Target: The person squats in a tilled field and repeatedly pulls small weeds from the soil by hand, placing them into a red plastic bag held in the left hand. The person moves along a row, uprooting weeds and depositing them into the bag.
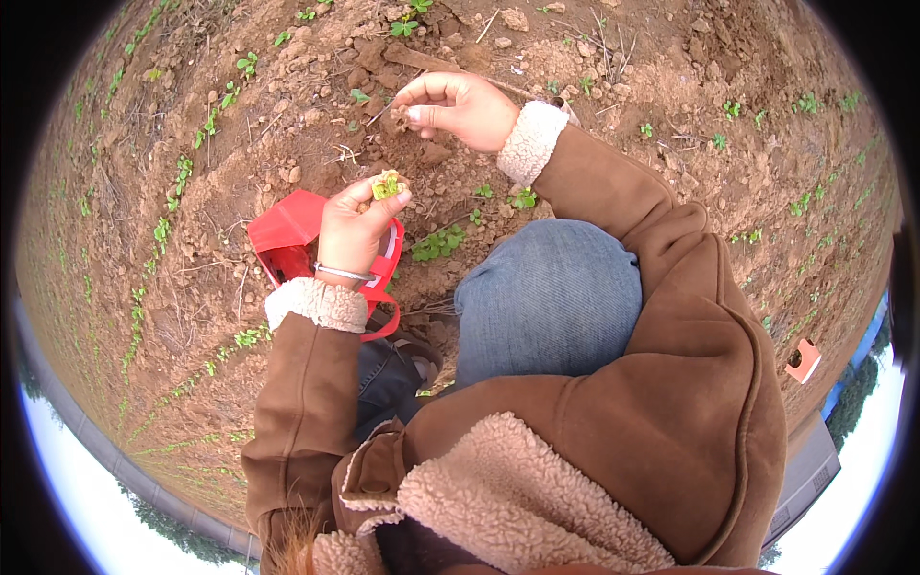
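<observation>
My left hand (359, 219) pinches a small bunch of yellow-green plant pieces (387, 185) between thumb and fingertips. It is raised over a red fabric bag (291, 219), whose mouth gapes and whose strap hangs beside my wrist. Further out, my right hand (460, 111) has its thumb and fingers drawn together around a crumbly brown clump of soil (399, 121), just above loose, dug earth. Under the right wrist runs a brown wooden handle (424, 59), partly covered by the hand; its far parts are hidden.
Rows of green seedlings (180, 172) run across the brown soil (287, 115). A leafy plant (438, 243) grows between the bag and my denim-covered knee (550, 295). An orange box-like object (803, 361) lies far right. A low grey wall (165, 499) borders the field.
</observation>
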Available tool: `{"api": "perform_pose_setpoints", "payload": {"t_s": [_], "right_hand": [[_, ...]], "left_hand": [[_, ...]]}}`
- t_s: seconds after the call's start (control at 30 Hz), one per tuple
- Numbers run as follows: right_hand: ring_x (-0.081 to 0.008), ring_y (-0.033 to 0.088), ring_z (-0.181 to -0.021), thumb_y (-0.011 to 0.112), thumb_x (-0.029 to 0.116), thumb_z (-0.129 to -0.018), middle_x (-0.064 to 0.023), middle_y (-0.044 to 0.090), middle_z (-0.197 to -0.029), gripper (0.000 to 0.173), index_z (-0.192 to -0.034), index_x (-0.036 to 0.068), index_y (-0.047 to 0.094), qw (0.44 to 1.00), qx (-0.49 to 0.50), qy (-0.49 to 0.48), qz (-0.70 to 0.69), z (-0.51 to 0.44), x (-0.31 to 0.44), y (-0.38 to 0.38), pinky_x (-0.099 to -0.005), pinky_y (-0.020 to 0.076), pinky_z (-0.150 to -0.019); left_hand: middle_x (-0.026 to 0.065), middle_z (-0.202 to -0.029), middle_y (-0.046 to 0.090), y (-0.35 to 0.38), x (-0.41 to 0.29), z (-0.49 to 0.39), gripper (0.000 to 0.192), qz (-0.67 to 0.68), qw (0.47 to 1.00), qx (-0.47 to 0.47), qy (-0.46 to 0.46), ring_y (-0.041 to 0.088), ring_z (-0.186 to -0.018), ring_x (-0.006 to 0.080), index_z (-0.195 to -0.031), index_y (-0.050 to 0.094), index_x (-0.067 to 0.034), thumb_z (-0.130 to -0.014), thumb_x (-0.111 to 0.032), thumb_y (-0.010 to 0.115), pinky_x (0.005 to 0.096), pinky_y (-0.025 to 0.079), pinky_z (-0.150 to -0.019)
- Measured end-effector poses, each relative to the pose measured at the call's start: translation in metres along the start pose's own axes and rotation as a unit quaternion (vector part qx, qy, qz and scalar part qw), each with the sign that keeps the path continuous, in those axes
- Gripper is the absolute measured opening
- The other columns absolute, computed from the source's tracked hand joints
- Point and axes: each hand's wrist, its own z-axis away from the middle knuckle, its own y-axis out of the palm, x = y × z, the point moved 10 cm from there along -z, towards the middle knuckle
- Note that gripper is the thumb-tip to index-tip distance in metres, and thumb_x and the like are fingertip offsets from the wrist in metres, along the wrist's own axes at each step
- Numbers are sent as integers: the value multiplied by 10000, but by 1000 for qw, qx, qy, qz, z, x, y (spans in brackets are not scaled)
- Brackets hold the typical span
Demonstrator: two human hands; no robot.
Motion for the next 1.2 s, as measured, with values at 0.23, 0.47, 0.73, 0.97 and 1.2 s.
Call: {"api": "perform_pose_setpoints", "payload": {"t_s": [0.23, 0.47, 0.73, 0.97, 1.2], "right_hand": [[-288, 506, -1055, 589, 145, -754, -114, 529, -1135, 319, -1071, 107, 596, 874, -177, -22, 452, -8, -5, -71, -362, 396, -930], [-247, 442, -1142, 558, 139, -785, -62, 471, -1237, 382, -1166, 140, 530, 793, -168, 48, 584, -93, -22, -122, -362, 370, -958], [-199, 289, -1275, 565, 68, -755, -2, 384, -1337, 555, -1274, 197, 421, 642, -58, -7, 764, -168, -42, -92, -453, 249, -1019], [-204, 473, -1116, 590, 229, -777, -34, 575, -1140, 329, -1102, 182, 594, 583, 98, 278, 757, -125, -85, -125, -433, 265, -957], [-184, 420, -1151, 518, 78, -762, 14, 516, -1179, 395, -1147, 161, 528, 657, -130, -95, 736, -157, -24, -101, -405, 345, -931]], "left_hand": [[-2, -800, 618, -20, 2, 40, 158, -175, 979, 104, -21, 540, -708, 49, -918, 632, 20, -761, 15, 621, 204, 446, -644], [179, -673, 604, -76, 40, 56, 228, -463, 879, 72, -90, 605, -611, 253, -878, 639, -6, -685, -120, 680, 324, 474, -608], [186, -716, 613, -94, 70, 44, 230, -407, 904, -25, -126, 614, -676, 305, -897, 645, -33, -689, -130, 667, 359, 484, -647], [197, -757, 607, -102, 56, 31, 194, -470, 876, -86, -65, 597, -730, 359, -892, 633, -61, -719, -148, 621, 403, 479, -663], [193, -815, 612, -113, 46, 16, 231, -589, 795, -139, 43, 591, -785, 352, -940, 630, -78, -720, -137, 597, 416, 475, -694]]}}
